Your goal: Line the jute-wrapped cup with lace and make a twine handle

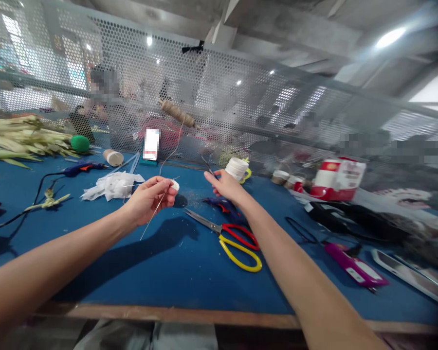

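My left hand [151, 197] is closed in a pinch on a small white round piece [174, 185]. Thin wire [154, 214] slants down from its fingers, and twine [178, 141] runs down towards them from a spool [178, 114] on the mesh. My right hand [226, 185] is raised over the table, closed around a slim dark tool [207, 164] whose kind I cannot make out. Below it lie a dark blue glue gun [224, 208] and scissors [215, 227] with one red and one yellow handle. White cloth strips [111, 185] lie left of my left hand.
A perforated metal screen [131, 63] backs the blue table [160, 277]. Husks [25, 133], another glue gun [84, 168] and a lit phone [152, 145] are leftward. Rightward are a white coiled cup [237, 169], a red-and-white box [337, 180] and a purple device [355, 266].
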Demonstrator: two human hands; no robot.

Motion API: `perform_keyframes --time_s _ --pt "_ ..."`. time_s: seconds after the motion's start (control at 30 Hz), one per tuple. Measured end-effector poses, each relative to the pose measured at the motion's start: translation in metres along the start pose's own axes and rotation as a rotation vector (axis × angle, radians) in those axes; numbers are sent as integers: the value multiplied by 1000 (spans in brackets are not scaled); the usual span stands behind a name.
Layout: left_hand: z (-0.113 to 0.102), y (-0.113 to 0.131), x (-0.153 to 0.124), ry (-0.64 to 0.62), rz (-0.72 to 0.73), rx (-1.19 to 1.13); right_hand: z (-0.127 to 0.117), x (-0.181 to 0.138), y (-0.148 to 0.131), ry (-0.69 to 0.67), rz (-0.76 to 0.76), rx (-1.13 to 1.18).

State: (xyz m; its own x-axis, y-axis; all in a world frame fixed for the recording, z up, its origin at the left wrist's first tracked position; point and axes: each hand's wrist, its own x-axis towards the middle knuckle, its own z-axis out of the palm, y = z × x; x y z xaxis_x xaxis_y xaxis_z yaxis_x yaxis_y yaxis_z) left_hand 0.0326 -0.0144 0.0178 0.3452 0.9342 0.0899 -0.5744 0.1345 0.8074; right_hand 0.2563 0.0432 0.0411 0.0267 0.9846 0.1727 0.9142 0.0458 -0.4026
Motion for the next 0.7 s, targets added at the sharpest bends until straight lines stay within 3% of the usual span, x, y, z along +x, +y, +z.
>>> perform_keyframes --time_s 0.13,0.3,0.4,0.53,0.7 --pt "-2 -4 0 -14 -18 34 14 60 9 -64 -10 -142" --pt "-3 -8 0 -59 -17 72 44 89 11 -153 -66 -187" --pt "-2 -9 0 -69 -16 106 51 92 7 -171 -103 -157" --pt "-3 -10 1 -74 -4 147 40 88 -9 -195 -112 -48" --pt "-4 -9 3 -63 186 317 6 35 -36 -250 -156 205"
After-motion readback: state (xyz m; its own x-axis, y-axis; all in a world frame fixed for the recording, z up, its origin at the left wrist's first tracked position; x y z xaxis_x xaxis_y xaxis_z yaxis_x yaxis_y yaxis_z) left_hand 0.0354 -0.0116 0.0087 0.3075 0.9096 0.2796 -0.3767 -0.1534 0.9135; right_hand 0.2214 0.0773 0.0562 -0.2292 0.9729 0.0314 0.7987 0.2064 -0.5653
